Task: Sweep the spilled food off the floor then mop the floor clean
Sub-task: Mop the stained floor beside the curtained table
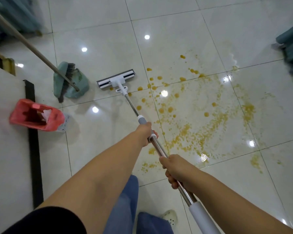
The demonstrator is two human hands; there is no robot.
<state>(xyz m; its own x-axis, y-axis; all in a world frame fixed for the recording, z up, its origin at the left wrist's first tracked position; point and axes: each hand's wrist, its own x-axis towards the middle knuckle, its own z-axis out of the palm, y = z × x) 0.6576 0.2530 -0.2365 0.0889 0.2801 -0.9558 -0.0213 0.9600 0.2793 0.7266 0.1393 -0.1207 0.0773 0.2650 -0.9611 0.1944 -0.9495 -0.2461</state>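
1. Across the middle of the frame runs a mop (143,123), its metal pole slanting from the lower right up to a flat sponge head (116,79) that rests on the floor (98,27) just left of centre.
2. Higher on the pole, the left hand (146,134) is wrapped around it just below the grey collar, fingers curled tight.
3. Lower on the pole, the right hand (175,169) is clenched around the bare metal, just above the white grip.
4. Right of the mop head, an orange-yellow spill (200,132) spreads over several glossy tiles (round drops near the head, smeared patches toward the right and lower centre).
5. At the left, a green dustpan (71,81) lies on the floor with a broom (32,46) resting on it, the broom's handle reaching into the upper left corner.
6. Below them, at mid left, a red bin (36,115) lies tipped on its side.
7. At the bottom, blue trousers and a white shoe (170,217) show.
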